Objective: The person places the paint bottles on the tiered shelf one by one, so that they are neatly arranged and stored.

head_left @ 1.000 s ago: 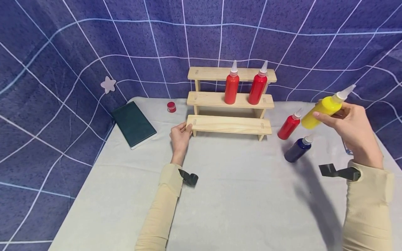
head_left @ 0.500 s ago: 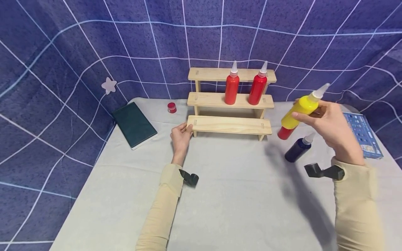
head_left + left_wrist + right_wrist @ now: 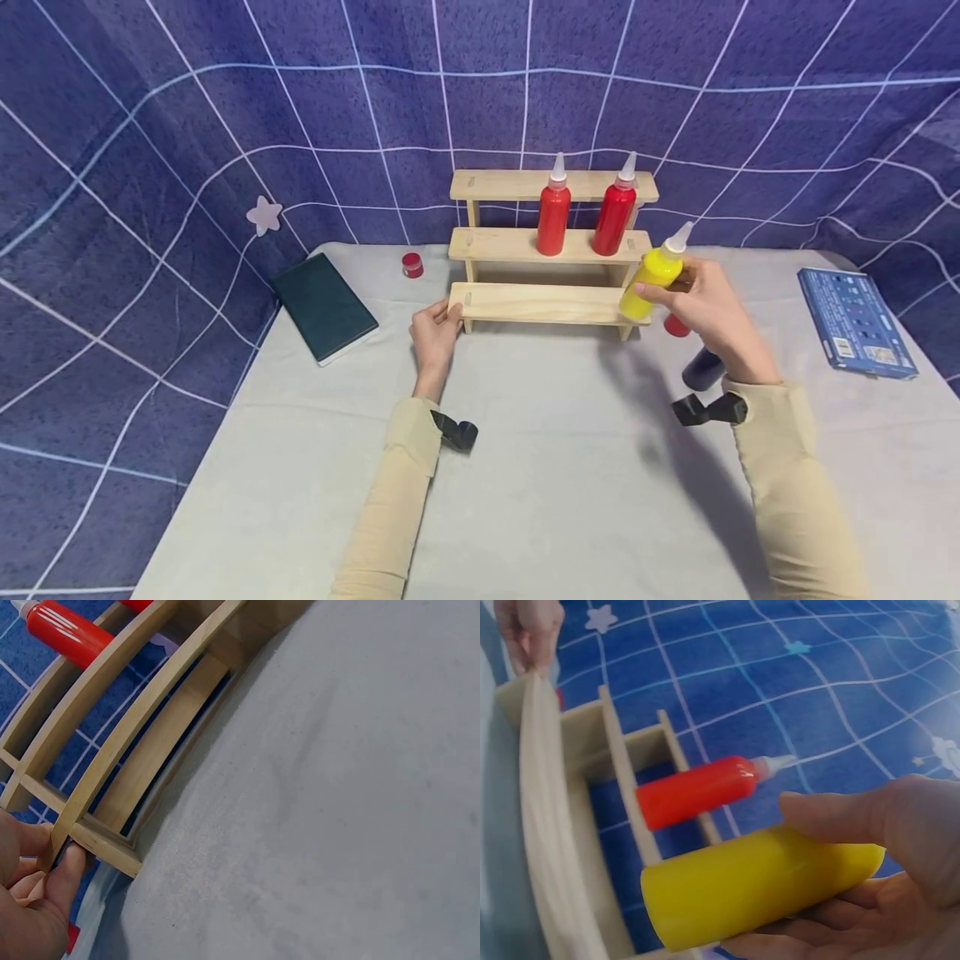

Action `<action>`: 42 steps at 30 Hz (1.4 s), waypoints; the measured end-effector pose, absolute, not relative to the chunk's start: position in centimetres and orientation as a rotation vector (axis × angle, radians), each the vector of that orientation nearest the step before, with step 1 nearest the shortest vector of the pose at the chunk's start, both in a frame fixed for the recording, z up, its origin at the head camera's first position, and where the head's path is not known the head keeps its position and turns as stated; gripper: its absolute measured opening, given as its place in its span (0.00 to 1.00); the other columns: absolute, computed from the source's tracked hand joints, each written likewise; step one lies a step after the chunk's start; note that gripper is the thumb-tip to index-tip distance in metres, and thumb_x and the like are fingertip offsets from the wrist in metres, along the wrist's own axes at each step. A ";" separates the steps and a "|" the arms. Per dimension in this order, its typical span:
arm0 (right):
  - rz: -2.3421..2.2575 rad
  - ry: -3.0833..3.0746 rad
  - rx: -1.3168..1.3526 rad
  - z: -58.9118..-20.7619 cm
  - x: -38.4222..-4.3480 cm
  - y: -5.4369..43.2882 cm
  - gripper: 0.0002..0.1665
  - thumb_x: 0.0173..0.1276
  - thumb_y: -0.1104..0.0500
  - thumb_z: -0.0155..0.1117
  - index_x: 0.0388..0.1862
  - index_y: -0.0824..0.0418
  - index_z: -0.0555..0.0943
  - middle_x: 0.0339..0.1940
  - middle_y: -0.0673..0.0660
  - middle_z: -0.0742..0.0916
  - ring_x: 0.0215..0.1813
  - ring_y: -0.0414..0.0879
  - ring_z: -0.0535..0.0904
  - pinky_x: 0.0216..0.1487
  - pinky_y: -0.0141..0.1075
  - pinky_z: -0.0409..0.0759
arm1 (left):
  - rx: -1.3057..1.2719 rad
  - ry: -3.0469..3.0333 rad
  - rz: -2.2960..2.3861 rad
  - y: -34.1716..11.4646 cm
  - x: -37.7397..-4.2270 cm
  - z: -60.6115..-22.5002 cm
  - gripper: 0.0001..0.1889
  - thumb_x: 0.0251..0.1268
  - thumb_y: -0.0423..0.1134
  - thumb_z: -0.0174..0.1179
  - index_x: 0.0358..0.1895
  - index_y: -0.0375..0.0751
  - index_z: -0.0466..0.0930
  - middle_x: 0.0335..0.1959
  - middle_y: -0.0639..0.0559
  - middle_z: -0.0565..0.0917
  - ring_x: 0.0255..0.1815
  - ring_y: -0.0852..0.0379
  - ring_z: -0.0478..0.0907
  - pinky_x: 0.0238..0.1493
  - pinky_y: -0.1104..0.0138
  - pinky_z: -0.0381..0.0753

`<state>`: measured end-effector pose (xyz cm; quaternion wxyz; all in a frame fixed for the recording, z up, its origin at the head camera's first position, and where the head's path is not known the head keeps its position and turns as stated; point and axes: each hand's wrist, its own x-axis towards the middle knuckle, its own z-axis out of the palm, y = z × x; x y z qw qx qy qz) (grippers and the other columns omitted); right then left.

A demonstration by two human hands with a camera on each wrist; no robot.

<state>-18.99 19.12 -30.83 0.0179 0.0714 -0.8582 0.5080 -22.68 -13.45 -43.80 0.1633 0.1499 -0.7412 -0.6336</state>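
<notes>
My right hand [image 3: 708, 308] grips a yellow squeeze bottle [image 3: 649, 282] with a white pointed nozzle, tilted over the right end of the rack's lowest step. In the right wrist view, thumb and fingers wrap the yellow bottle [image 3: 757, 885]. My left hand [image 3: 436, 337] pinches the left end of the lowest board of the three-step wooden rack [image 3: 540, 302], as the left wrist view also shows at the board's end [image 3: 56, 847]. Two red squeeze bottles, one at left [image 3: 553, 218] and one at right [image 3: 615, 218], stand upright on the middle step.
Behind my right hand, another red bottle [image 3: 677, 326] and a dark blue bottle [image 3: 703, 370] are partly hidden on the table. A blue box [image 3: 857, 322] lies at right. A dark green book [image 3: 326, 307] and a small red-lidded jar [image 3: 412, 265] lie at left.
My right hand has carried the yellow bottle leftward, from the table's right side to the rack's lowest step. The blue box has come into full view. My left hand keeps its hold on the rack.
</notes>
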 end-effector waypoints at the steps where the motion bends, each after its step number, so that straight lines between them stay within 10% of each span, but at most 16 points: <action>1: 1.585 -2.662 0.234 -31.1 -19.2 18.9 0.24 0.66 0.61 0.67 0.57 0.72 0.76 0.36 0.44 0.85 0.36 0.35 0.80 0.41 0.21 0.78 | 0.431 -2.113 -1.804 -13.5 -22.7 -43.8 0.18 0.65 0.34 0.64 0.54 0.27 0.80 0.47 0.33 0.84 0.47 0.46 0.85 0.42 0.73 0.87; 27: 1.734 -2.623 0.153 -35.4 -23.1 15.5 0.18 0.64 0.64 0.64 0.50 0.74 0.77 0.37 0.63 0.80 0.39 0.53 0.74 0.35 0.30 0.78 | 0.466 -2.117 -1.777 -13.5 -22.5 -43.7 0.17 0.64 0.34 0.64 0.53 0.28 0.81 0.45 0.33 0.85 0.46 0.46 0.86 0.41 0.72 0.87; 42: 1.723 -2.714 0.241 -35.2 -23.3 15.7 0.29 0.68 0.62 0.61 0.64 0.71 0.66 0.53 0.67 0.77 0.55 0.56 0.71 0.63 0.43 0.71 | 0.461 -2.107 -1.797 -13.3 -22.4 -43.9 0.17 0.64 0.33 0.64 0.54 0.29 0.81 0.46 0.34 0.85 0.47 0.46 0.85 0.41 0.74 0.87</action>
